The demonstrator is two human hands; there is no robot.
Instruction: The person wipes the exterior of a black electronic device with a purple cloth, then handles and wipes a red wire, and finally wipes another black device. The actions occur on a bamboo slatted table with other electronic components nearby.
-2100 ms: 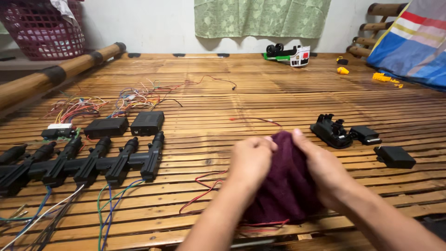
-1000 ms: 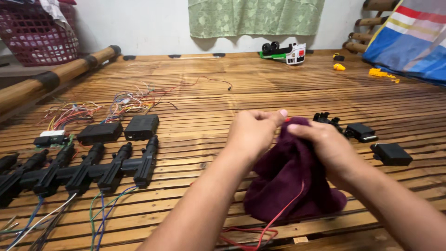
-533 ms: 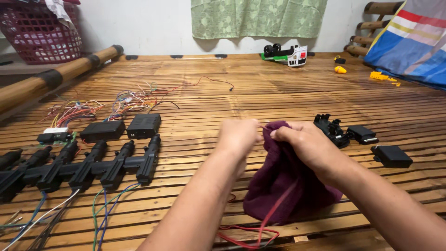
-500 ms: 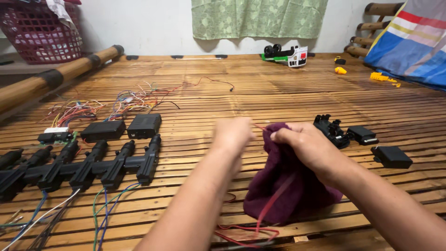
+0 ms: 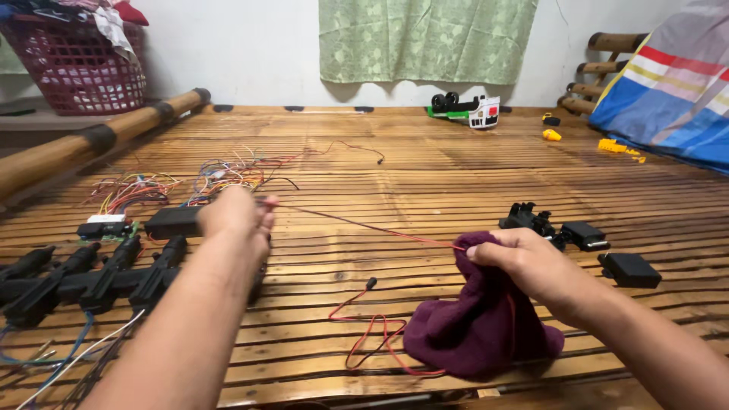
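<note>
- My left hand (image 5: 237, 215) pinches a red wire (image 5: 357, 225), drawn taut from the maroon cloth (image 5: 478, 326) gripped in my right hand (image 5: 531, 266).
- Next, I judge: a steady pull leftward.

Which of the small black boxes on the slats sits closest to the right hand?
The black rectangular box lying alone, just beyond the right hand. The smaller black box sits farther up beside the black clip part.

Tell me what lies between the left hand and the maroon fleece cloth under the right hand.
In the head view, a thin red wire stretches taut from the left hand to the maroon fleece cloth gripped by the right hand, over bare bamboo slats.
</note>
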